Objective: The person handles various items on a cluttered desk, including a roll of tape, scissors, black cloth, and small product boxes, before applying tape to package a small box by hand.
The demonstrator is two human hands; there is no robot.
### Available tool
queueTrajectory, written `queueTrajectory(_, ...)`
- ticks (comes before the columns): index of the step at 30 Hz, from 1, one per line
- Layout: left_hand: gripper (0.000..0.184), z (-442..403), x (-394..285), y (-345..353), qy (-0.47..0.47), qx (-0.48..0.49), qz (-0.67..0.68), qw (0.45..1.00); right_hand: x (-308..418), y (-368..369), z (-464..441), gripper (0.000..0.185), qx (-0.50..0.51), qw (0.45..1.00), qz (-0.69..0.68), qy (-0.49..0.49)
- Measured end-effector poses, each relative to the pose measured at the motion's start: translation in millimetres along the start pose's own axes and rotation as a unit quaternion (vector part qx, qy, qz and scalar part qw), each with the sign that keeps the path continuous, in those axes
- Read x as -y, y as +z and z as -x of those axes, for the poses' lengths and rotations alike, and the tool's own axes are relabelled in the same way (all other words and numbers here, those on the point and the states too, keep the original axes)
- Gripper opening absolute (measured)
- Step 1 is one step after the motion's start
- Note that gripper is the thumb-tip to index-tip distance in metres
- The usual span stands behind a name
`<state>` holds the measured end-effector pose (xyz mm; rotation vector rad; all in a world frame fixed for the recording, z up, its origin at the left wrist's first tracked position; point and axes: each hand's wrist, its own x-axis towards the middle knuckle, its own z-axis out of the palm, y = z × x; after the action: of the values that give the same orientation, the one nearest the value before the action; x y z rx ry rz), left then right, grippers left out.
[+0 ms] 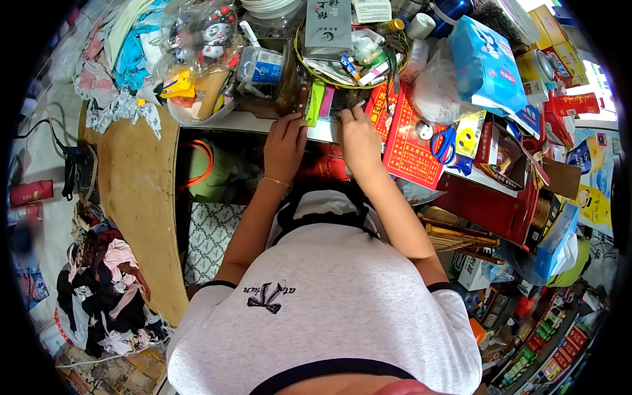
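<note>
Both my hands are at the front edge of the cluttered white counter [324,133]. My left hand [286,141] has its fingers bent together beside a narrow dark brown strip [303,99]; what they grip is hidden. My right hand [361,139] is closed at a dark flat piece [343,100], which its fingers partly cover. Between the hands lie a slim lime-green item [315,103] and a slim pink item [326,102] side by side. Red printed sheets [411,146] lie right of my right hand.
Behind the hands stand a round wire basket [297,49] of small items and a grey box [328,29]. Blue-handled scissors [444,146], a blue-white pack [486,66] and an open carton [503,158] crowd the right. A wooden board [135,204] and fabric scraps [108,283] are at left.
</note>
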<state>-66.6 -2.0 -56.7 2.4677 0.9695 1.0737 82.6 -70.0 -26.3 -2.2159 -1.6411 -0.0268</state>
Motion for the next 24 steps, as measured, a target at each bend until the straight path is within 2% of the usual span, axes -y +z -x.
queueTrajectory(5, 0.020, -2, -4, 6, 0.011, -0.004, 0.005, 1.000, -1, -3, -5, 0.016, 0.005, 1.000, 0.016, -0.001)
queueTrajectory(11, 0.019, -3, -6, 9, 0.025, -0.005, -0.006, 1.000, 6, -6, -7, 0.025, 0.025, 0.999, 0.029, 0.018)
queueTrajectory(13, 0.019, -2, -5, 10, 0.019, -0.002, -0.006, 1.000, 7, 0, -3, 0.038, -0.033, 0.998, 0.002, -0.048)
queueTrajectory(16, 0.017, -4, -2, 13, -0.004, -0.016, 0.011, 1.000, 12, 3, -2, 0.043, -0.038, 0.998, -0.017, -0.048)
queueTrajectory(21, 0.017, -7, -7, 8, -0.028, 0.010, 0.010, 1.000, 15, 4, -11, 0.042, -0.034, 0.996, -0.034, -0.079)
queueTrajectory(24, 0.018, -5, -6, 7, -0.028, 0.012, 0.007, 1.000, 15, 9, -15, 0.046, -0.046, 0.994, 0.006, -0.104)
